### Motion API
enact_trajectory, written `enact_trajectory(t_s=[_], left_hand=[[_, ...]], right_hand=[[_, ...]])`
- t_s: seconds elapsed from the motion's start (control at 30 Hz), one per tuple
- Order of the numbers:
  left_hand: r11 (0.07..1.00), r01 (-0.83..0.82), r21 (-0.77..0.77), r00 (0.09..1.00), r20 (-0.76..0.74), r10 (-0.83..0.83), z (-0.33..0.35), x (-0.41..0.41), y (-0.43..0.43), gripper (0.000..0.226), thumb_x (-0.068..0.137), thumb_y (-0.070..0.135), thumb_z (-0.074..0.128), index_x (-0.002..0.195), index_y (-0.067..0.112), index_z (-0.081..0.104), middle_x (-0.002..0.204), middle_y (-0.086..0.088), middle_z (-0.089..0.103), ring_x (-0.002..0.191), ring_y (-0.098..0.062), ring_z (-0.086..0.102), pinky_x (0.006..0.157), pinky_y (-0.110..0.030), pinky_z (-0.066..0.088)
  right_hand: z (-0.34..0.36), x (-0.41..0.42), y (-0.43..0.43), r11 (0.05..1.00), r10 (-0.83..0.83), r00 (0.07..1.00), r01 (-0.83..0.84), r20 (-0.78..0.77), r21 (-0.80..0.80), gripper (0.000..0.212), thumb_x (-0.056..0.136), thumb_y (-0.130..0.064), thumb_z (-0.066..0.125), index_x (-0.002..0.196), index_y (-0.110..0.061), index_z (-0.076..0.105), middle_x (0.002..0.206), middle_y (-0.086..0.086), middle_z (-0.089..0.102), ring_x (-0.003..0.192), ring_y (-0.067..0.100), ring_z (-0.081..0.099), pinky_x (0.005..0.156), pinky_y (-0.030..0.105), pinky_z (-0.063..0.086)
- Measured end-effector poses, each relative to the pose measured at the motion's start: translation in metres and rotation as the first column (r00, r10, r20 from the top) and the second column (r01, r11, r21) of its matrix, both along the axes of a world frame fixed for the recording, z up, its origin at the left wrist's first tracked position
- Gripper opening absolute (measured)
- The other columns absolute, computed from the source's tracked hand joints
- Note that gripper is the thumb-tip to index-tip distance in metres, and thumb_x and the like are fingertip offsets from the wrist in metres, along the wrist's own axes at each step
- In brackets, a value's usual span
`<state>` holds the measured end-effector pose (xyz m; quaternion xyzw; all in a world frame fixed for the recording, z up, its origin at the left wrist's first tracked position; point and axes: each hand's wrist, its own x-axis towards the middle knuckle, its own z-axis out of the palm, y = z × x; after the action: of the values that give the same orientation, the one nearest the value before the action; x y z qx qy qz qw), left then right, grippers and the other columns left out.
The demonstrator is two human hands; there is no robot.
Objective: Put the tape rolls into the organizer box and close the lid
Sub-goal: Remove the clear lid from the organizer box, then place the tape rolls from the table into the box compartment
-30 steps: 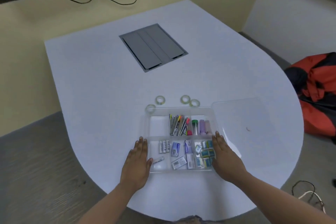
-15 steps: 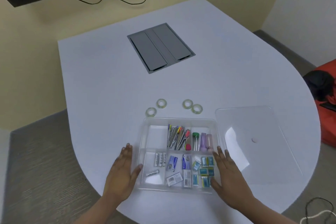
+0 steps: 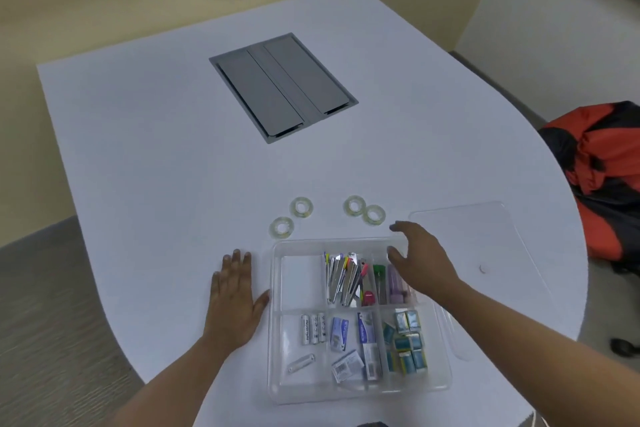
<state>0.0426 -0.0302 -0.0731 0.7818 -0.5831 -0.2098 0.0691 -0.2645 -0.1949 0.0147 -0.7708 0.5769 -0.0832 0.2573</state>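
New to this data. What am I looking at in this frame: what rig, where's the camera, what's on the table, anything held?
No machine: a person with a head-worn wide-angle camera looking down at their bare hands. On the white table sits a clear organizer box, open, with pens, batteries and small packets in its compartments. Its lid lies flat to the right. Four tape rolls lie on the table just beyond the box. The left hand rests flat on the table beside the box. The right hand reaches over the box's far right corner towards the rolls, open. Neither hand holds anything.

Clear plastic on matt white

You are looking at a glossy, see-through plastic organizer box (image 3: 360,388) and lid (image 3: 485,239) lying on a smooth matt white table (image 3: 173,149); the hatch (image 3: 282,87) is showing brushed grey metal
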Motion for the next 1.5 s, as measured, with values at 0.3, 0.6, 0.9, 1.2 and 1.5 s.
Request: enact_trajectory(t_s=[0.3,0.6,0.9,1.2,1.5], left_hand=[[0.991,0.055,0.122,0.998,-0.01,-0.054,-0.03,0.007,0.007,0.095,0.076,0.074,-0.015,0.146,0.01,-0.011,0.157,-0.007,-0.016,0.144,-0.022,-0.019,0.117,-0.042,-0.007],[0.988,0.066,0.137,0.998,0.007,-0.068,-0.031,0.006,0.006,0.089,0.08,0.071,-0.012,0.147,0.013,-0.01,0.158,-0.006,-0.017,0.144,-0.021,-0.021,0.116,-0.039,-0.014],[0.99,0.061,0.125,0.997,0.03,-0.066,-0.026,0.004,0.005,0.089,0.081,0.07,-0.013,0.148,0.012,-0.008,0.158,-0.007,-0.014,0.145,-0.022,-0.017,0.114,-0.036,-0.016],[0.988,0.067,0.138,0.998,0.007,-0.069,-0.025,0.004,0.004,0.092,0.08,0.071,-0.014,0.147,0.009,-0.007,0.158,-0.008,-0.013,0.145,-0.025,-0.015,0.117,-0.047,-0.003],[0.988,0.063,0.138,0.998,0.022,-0.067,-0.027,0.004,0.005,0.087,0.082,0.069,-0.012,0.148,0.011,-0.007,0.158,-0.009,-0.013,0.145,-0.025,-0.016,0.117,-0.047,-0.002]], right_hand=[[-0.02,0.042,-0.066,0.975,-0.15,0.985,0.162,-0.087,0.154,0.047,0.08,-0.023,0.069,0.124,-0.013,0.055,0.125,0.008,0.058,0.11,0.025,0.057,0.087,0.033,0.046],[-0.047,0.062,-0.1,0.957,-0.144,0.949,0.206,-0.281,0.203,0.062,0.069,-0.04,0.081,0.116,-0.009,0.054,0.113,0.009,0.056,0.101,0.029,0.058,0.078,0.035,0.048],[-0.046,0.056,-0.099,0.967,-0.213,0.942,0.241,-0.26,0.081,0.032,0.069,-0.03,0.073,0.096,-0.016,0.064,0.093,0.001,0.065,0.078,0.02,0.059,0.062,0.029,0.048],[-0.045,0.065,-0.104,0.934,-0.179,0.922,0.269,-0.343,0.235,0.057,0.059,-0.059,0.081,0.075,-0.014,0.05,0.074,0.0,0.057,0.063,0.018,0.053,0.051,0.025,0.036],[-0.036,0.082,-0.105,0.934,-0.093,0.933,0.203,-0.348,0.293,0.039,0.059,-0.035,0.08,0.078,-0.014,0.053,0.079,0.003,0.06,0.064,0.017,0.055,0.052,0.024,0.037]])
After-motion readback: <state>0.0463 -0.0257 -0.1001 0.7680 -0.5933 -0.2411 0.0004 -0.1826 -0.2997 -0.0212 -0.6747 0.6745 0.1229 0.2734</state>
